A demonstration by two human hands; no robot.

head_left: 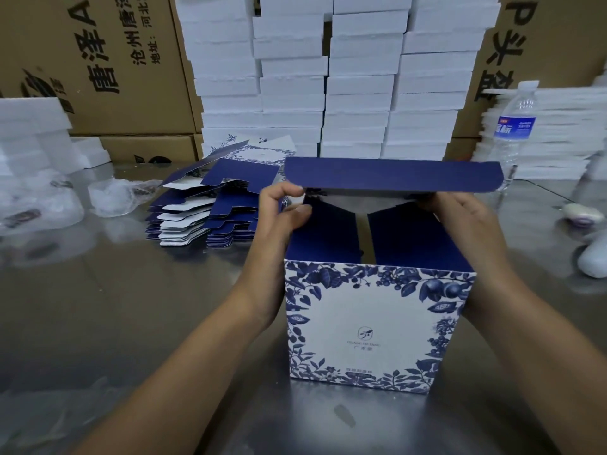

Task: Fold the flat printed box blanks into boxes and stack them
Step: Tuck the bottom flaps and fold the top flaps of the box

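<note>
A white box with blue floral print [377, 326] stands upright on the metal table [138, 323] in front of me. Its two dark blue side flaps are folded in, and the blue lid flap [394, 175] sticks up at the back. My left hand [282, 218] pinches the lid's left corner with thumb and curled fingers. My right hand [466, 221] grips the box's top right edge under the lid. A fanned pile of flat printed box blanks [213, 205] lies to the left behind the box.
White foam trays [328, 77] are stacked high at the back, between brown cartons [108, 60]. A water bottle [512, 133] stands at the right, with small white objects [594, 257] near the right edge. Foam pieces and clear plastic bags [111, 198] lie at the left.
</note>
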